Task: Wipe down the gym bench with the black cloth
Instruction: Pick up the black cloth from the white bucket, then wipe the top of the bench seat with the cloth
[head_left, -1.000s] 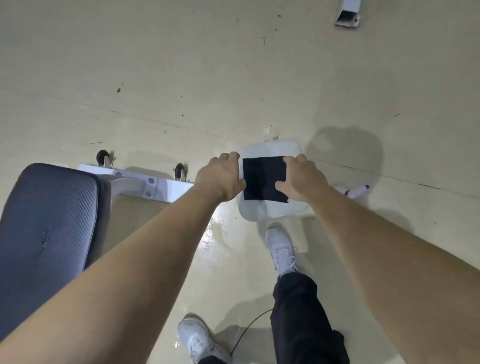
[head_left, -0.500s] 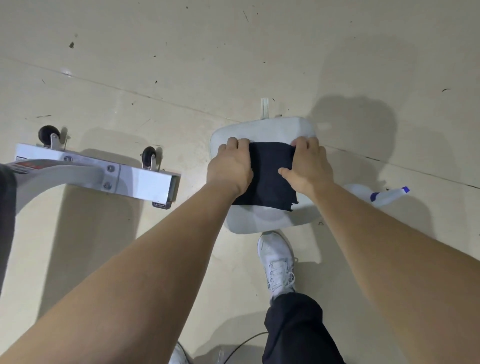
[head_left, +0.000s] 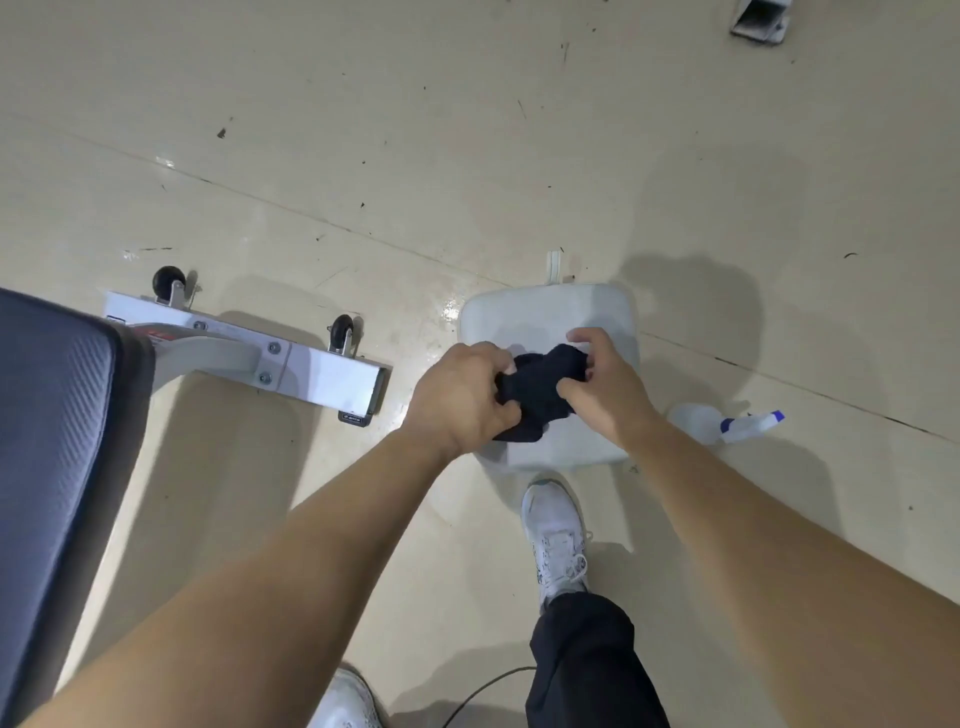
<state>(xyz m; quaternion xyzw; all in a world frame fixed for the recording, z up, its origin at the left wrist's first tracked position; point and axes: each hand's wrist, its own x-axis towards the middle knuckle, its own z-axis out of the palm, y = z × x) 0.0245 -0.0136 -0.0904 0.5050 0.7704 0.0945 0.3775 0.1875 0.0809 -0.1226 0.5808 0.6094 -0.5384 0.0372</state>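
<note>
Over scuffed beige floor (head_left: 363, 130): left hand (head_left: 457, 397), right hand (head_left: 605, 392) fingers (head_left: 587, 339) pinch bunched black cloth (head_left: 535, 387); bench (head_left: 57, 415) leftward.

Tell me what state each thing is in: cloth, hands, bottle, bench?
black cloth, bunched up between both hands, over the white pad.
left hand, gripping the black cloth.
right hand, gripping the black cloth.
spray bottle, lying on its side on the floor.
gym bench, untouched by the black cloth.

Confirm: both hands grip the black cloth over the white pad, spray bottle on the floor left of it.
Wrong side: the head view shows the spray bottle right of the white pad. The left hand and right hand do grip the black cloth over it.
</note>
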